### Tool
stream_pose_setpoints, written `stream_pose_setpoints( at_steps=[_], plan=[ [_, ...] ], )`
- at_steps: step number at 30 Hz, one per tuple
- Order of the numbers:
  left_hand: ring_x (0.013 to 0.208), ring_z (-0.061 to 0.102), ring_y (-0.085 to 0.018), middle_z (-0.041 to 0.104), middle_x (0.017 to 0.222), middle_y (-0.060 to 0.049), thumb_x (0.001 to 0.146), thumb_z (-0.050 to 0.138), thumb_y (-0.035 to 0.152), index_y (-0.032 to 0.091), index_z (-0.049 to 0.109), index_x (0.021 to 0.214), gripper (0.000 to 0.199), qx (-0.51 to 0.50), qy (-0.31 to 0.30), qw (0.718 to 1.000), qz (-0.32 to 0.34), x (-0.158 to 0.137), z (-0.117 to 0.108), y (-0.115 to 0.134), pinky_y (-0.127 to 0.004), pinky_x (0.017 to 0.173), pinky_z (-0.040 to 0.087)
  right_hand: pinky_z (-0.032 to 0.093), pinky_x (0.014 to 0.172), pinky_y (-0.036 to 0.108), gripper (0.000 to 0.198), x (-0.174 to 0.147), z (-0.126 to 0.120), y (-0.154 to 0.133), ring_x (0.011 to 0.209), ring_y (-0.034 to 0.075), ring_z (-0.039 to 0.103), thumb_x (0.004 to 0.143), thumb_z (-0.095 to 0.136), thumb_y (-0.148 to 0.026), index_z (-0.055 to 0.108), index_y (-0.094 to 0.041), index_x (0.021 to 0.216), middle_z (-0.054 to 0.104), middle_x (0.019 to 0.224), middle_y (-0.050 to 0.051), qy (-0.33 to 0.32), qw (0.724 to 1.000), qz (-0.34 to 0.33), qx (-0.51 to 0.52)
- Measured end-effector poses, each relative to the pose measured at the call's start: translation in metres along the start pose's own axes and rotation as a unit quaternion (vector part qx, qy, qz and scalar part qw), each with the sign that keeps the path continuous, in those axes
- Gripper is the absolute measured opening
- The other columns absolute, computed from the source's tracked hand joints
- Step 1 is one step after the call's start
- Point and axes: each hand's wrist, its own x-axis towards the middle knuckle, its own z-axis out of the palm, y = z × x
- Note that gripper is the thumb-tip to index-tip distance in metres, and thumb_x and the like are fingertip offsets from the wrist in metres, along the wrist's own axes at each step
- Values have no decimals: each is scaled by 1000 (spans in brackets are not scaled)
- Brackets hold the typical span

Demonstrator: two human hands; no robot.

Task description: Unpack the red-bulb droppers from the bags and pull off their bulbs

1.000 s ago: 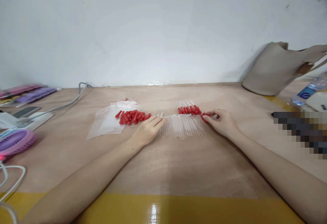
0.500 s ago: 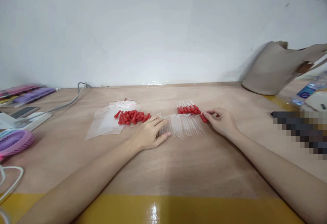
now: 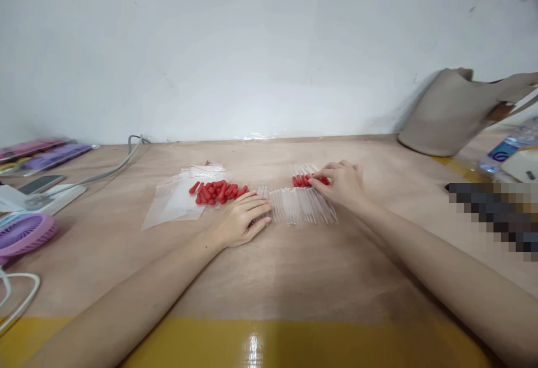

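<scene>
My left hand [image 3: 244, 218] lies palm down at the left end of a row of clear thin dropper tubes [image 3: 296, 205], its fingers stretched out and the thumb apart. Beside its knuckles is a loose pile of red rubber bulbs [image 3: 221, 191], partly on a clear plastic bag [image 3: 168, 203]. My right hand [image 3: 342, 183] reaches over a second row, droppers with red bulbs fitted [image 3: 299, 181], behind the bare tubes. Its thumb and fingers close on a red rubber bulb there; the fingers hide part of this row.
On the left are a purple fan [image 3: 27, 236], a white power strip [image 3: 63, 197] with a grey cable and a phone [image 3: 42, 183]. A beige bag [image 3: 441, 113] stands at the back right by a plastic bottle [image 3: 508, 144]. The wall [image 3: 269, 54] borders the table behind.
My right hand has moved left and slightly away from me, from the right end of the tubes onto the row of fitted red bulbs. My left hand has shifted slightly left.
</scene>
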Motion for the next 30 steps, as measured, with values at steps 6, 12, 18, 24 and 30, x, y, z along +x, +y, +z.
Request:
stream_pose_setpoints(
  at_steps=[6, 12, 18, 24, 30],
  plan=[
    [101, 57, -20, 66, 100, -7, 83, 52, 24, 17, 62, 104, 24, 36, 57, 998, 1, 3, -5, 3, -43, 95, 42, 25, 72, 42, 26, 20, 21, -27, 85, 26, 48, 72, 57, -43, 67, -22, 59, 61, 80, 8, -63, 995, 26, -69],
    [90, 61, -18, 68, 88, -5, 82, 53, 23, 18, 64, 97, 19, 52, 86, 995, 1, 3, -6, 4, -41, 90, 44, 27, 70, 42, 28, 27, 28, -36, 85, 29, 49, 75, 51, -36, 65, -18, 59, 60, 75, 11, -86, 989, 64, -98],
    [95, 60, -19, 68, 93, -5, 80, 54, 16, 19, 63, 94, 17, 62, 128, 990, 18, 3, -6, -1, -40, 87, 47, 27, 71, 40, 29, 18, 6, -33, 84, 27, 52, 79, 49, -35, 63, -17, 61, 65, 76, 10, -10, 997, 67, -26],
    [113, 51, -22, 63, 111, -7, 81, 53, 12, 21, 58, 107, 27, 104, 156, 980, 62, 8, -4, 1, -44, 93, 44, 28, 81, 37, 16, -34, -17, -15, 74, 17, 55, 84, 51, -31, 63, -21, 84, 68, 78, 2, 81, 987, -117, 80],
    [113, 52, -22, 62, 114, -8, 84, 51, 12, 17, 55, 112, 29, 146, 98, 978, 112, 16, 4, 19, -44, 97, 42, 31, 76, 32, 7, -63, -12, -24, 69, 12, 57, 83, 55, -23, 61, -21, 81, 65, 67, -2, 83, 968, -199, 131]
  ],
)
